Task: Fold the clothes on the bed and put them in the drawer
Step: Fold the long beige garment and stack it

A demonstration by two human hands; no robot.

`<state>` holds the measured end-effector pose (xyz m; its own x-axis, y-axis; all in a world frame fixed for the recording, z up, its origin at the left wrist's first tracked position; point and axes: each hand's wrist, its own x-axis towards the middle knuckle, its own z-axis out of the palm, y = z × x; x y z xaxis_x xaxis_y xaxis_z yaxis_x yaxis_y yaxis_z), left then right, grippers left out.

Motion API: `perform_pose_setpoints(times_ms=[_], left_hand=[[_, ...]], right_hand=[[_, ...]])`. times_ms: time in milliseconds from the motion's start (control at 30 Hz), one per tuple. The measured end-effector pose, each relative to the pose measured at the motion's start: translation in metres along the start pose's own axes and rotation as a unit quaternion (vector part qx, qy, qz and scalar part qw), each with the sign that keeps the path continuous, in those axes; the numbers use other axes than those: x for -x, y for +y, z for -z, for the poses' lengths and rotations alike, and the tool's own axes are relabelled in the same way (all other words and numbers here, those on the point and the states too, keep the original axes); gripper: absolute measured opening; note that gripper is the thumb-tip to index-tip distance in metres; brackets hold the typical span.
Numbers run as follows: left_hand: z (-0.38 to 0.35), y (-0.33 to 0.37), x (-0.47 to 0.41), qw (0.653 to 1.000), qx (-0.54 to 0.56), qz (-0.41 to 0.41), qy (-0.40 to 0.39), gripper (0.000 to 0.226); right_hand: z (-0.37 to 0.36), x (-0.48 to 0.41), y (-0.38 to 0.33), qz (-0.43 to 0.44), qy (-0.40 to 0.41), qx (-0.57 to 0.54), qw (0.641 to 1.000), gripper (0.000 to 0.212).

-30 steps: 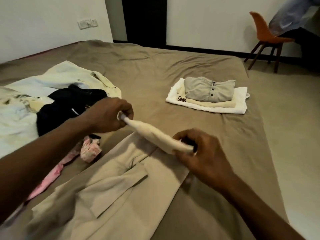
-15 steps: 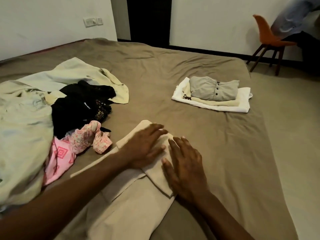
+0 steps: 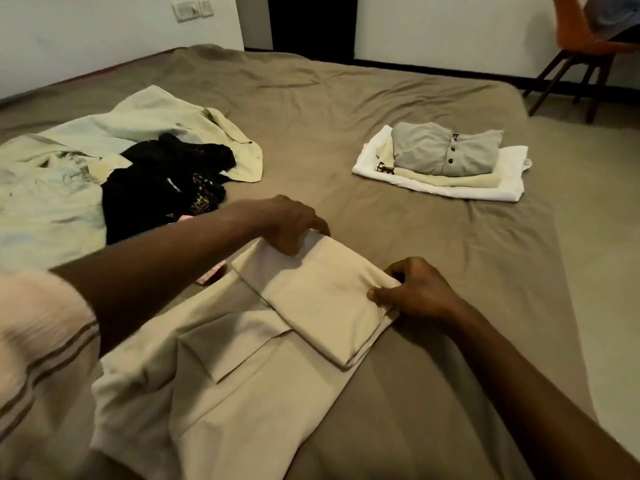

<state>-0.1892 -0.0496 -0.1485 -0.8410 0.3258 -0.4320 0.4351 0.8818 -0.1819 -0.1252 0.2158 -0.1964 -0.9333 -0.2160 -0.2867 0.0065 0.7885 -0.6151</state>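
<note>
A wide bed (image 3: pixel 346 109) under a creased taupe sheet fills the frame. Pale floor (image 3: pixel 599 209) runs down the right edge, an orange chair (image 3: pixel 575 36) on dark legs stands upper right, and a switch plate (image 3: pixel 192 8) sits on the white wall upper left. The beige garment (image 3: pixel 242 393), smooth woven cloth with a pocket flap, lies lower centre, its top folded into a flat rectangle. The left hand (image 3: pixel 291 223) pinches the fold's far corner; the right hand (image 3: pixel 415 292) pinches its right corner. A folded stack (image 3: pixel 446 157) rests right of centre. Crumpled pale clothes (image 3: pixel 52 195) and a black garment (image 3: pixel 159 188) heap at left.
</note>
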Motion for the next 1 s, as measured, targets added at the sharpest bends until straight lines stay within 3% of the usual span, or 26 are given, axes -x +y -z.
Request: perform_pose_setpoints(times_ms=[67,133,300,500,600,733,867,933,1000], left_hand=[[0.016,-0.002,-0.009,0.998,-0.068,-0.009,-0.008,0.042],[0.031,-0.011,-0.015,0.995,-0.076,-0.010,0.057,0.025],[0.086,-0.032,-0.020,0.953,-0.007,0.050,0.300,0.025],[0.087,-0.037,0.029,0.893,-0.008,0.034,0.448,0.023],[0.044,-0.034,0.086,0.892,-0.003,-0.011,0.452,0.021],[-0.048,-0.016,0.141,0.895,-0.016,-0.039,0.444,0.030],[-0.126,0.003,0.158,0.913,-0.013,-0.038,0.407,0.037],[-0.142,0.010,0.161,0.927,0.026,-0.028,0.373,0.039],[-0.144,0.009,0.163,0.931,0.079,-0.023,0.357,0.042]], right_hand=[[0.009,-0.010,-0.002,0.006,0.024,-0.023,0.999,0.022],[0.025,-0.024,-0.004,0.010,0.073,-0.066,0.995,0.020],[0.100,-0.051,-0.031,0.061,0.265,-0.088,0.958,0.022],[0.114,-0.006,-0.057,0.192,0.336,-0.062,0.920,0.016],[0.071,0.040,-0.053,0.257,0.320,-0.047,0.911,0.017],[-0.012,0.088,-0.025,0.351,0.280,0.051,0.892,0.024],[-0.076,0.110,-0.004,0.359,0.187,0.175,0.898,0.027],[-0.086,0.114,0.001,0.349,0.154,0.197,0.903,0.031],[-0.085,0.118,-0.002,0.343,0.168,0.179,0.907,0.019]])
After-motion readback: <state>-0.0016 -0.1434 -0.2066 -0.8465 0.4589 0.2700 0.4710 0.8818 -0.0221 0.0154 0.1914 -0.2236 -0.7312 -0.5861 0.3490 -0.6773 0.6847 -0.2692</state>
